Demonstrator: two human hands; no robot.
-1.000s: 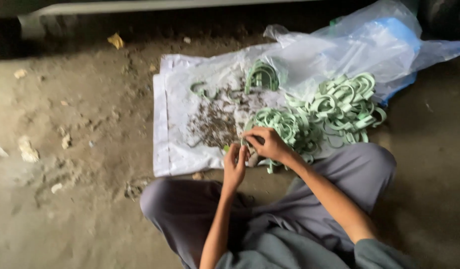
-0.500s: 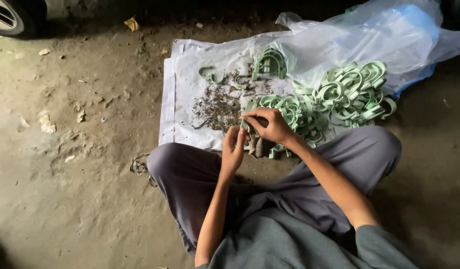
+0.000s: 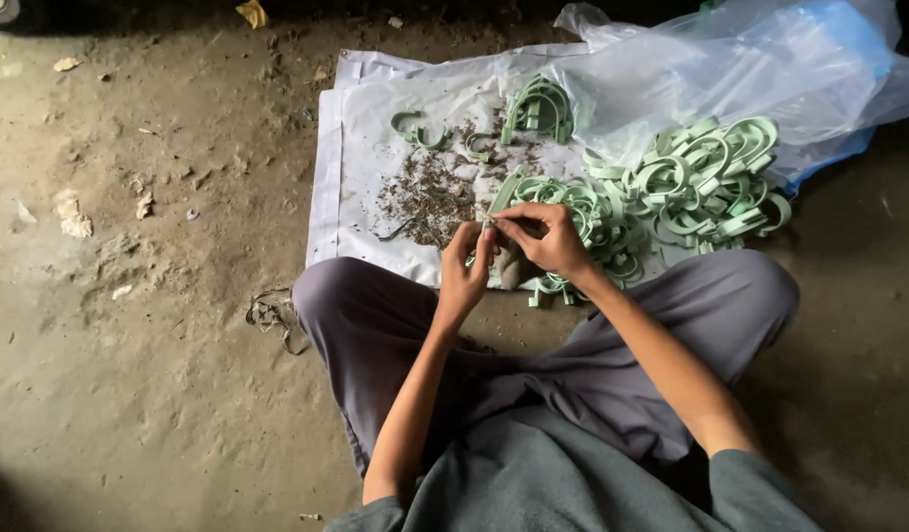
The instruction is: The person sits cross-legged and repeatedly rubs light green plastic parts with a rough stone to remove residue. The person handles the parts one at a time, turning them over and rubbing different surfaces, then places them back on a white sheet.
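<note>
I sit cross-legged on a dirt floor. My left hand (image 3: 466, 274) and my right hand (image 3: 543, 238) meet over the near edge of a white sheet (image 3: 361, 163). Together they pinch a pale green U-shaped plastic clip (image 3: 501, 197), the right fingers at its top end. What small part lies between the fingertips is too small to tell. Right behind my hands lies a heap of the same green clips (image 3: 686, 182). A patch of dark small scraps (image 3: 430, 197) covers the sheet's middle.
A clear plastic bag (image 3: 760, 64) with a blue part lies at the back right, partly over the clips. A small group of clips (image 3: 538, 108) and two loose ones (image 3: 418, 131) rest at the sheet's far side. Stones and litter dot the dirt to the left.
The view has shifted, so the sheet and heap sit a little differently in frame. My hands stay together on the clip at the sheet's near edge, with small finger movements.
</note>
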